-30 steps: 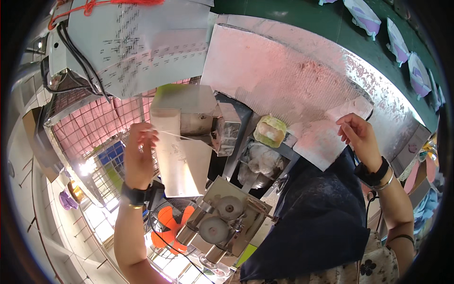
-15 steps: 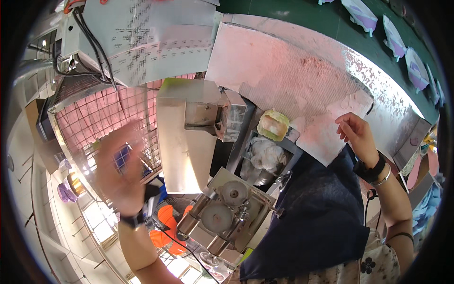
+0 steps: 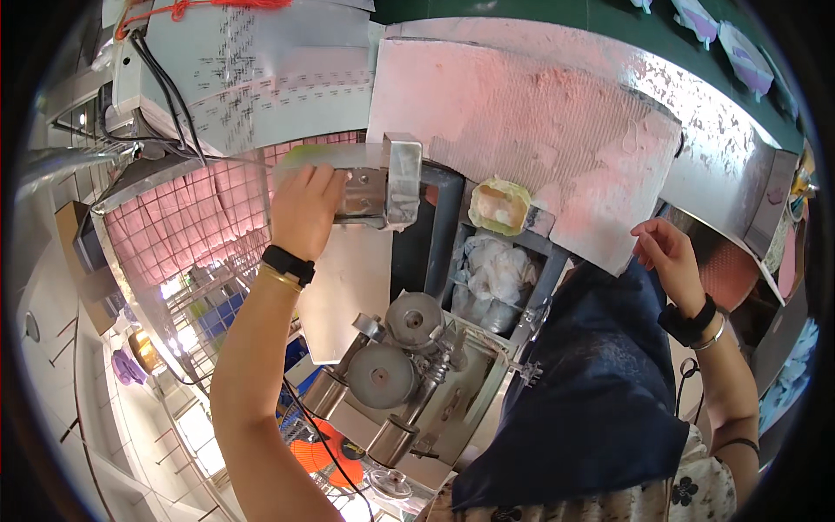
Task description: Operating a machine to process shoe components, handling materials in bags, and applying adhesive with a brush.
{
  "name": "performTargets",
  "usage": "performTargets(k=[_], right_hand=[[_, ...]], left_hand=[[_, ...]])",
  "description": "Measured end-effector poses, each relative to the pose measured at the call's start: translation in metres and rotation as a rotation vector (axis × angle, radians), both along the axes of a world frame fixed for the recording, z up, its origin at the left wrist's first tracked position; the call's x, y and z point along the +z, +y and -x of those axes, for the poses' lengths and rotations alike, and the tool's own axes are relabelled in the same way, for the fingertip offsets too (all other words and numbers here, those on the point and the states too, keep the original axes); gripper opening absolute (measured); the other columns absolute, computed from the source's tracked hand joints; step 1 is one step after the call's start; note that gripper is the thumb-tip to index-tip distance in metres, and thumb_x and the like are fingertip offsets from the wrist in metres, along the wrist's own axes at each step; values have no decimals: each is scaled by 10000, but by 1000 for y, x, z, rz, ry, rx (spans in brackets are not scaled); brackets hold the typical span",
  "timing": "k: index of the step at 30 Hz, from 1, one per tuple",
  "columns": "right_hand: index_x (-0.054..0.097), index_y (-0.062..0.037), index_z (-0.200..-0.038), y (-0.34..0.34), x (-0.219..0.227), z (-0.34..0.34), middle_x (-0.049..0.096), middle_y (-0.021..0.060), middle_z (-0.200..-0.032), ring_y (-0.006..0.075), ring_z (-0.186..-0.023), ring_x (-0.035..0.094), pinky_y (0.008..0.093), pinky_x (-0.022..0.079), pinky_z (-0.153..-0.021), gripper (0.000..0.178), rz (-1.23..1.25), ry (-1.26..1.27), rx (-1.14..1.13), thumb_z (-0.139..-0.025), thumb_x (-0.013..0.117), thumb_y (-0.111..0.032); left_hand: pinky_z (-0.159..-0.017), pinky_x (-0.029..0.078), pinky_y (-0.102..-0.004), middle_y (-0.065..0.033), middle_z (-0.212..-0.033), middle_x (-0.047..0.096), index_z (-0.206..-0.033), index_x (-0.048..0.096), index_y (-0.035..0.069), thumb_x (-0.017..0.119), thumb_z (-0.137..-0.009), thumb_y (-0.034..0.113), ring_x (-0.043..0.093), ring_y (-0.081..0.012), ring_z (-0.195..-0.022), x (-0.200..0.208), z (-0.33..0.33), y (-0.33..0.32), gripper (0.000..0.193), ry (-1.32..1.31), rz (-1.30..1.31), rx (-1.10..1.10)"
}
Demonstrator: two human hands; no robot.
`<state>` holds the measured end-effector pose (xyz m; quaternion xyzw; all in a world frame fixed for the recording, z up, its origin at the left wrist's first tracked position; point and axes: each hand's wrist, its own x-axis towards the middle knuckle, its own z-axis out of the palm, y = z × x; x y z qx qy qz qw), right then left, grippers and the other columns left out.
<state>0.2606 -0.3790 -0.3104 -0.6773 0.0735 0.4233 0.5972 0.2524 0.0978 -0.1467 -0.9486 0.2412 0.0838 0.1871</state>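
My left hand [image 3: 304, 209], with a black wristband and a gold bangle, is at the upper part of a tall metal housing [image 3: 348, 291]. Its fingers are bent and close together beside a recessed metal plate [image 3: 364, 193] and a shiny metal bracket [image 3: 404, 181]. What lies under the fingertips is hidden. My right hand [image 3: 668, 252] hovers by the near right corner of a ribbed board [image 3: 522, 104] covered in pink dust. Its fingers are loosely bent and apart, with nothing visible in them. A pale green-rimmed pad [image 3: 499, 207] sits at the board's near edge.
Below the housing stands a machine with two round metal discs [image 3: 381, 376]. White crumpled material [image 3: 494, 271] fills a bin beside it. A wire cage [image 3: 191, 209] holds pink cloth at left. An orange fan [image 3: 322, 457] is low. Purple-white pieces [image 3: 744, 56] lie on a green surface.
My left hand has moved from over the wire cage, where it was blurred, up and right onto the metal housing. The bracket appears at a different angle. My right hand stays near the board's corner.
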Motion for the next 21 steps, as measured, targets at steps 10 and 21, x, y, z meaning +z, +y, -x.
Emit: performTargets(k=[10, 21], right_hand=[[622, -35, -1037, 13, -8, 30, 615, -2, -786, 51, -672, 558, 200, 430, -601, 158, -14, 8, -19, -980, 519, -141], [620, -25, -1033, 13, -19, 38, 612, 0, -780, 54, -669, 559, 203, 442, -605, 157, -23, 5, -48, -980, 515, -129]], left_hand=[[-693, 457, -404, -56, -862, 532, -858, 667, 95, 669, -807, 127, 551, -264, -839, -14, 44, -8, 60, -212, 67, 291], [-663, 462, -421, -76, -858, 530, -799, 608, 73, 669, -812, 123, 560, -297, -836, -3, 30, -7, 81, -30, 50, 326]])
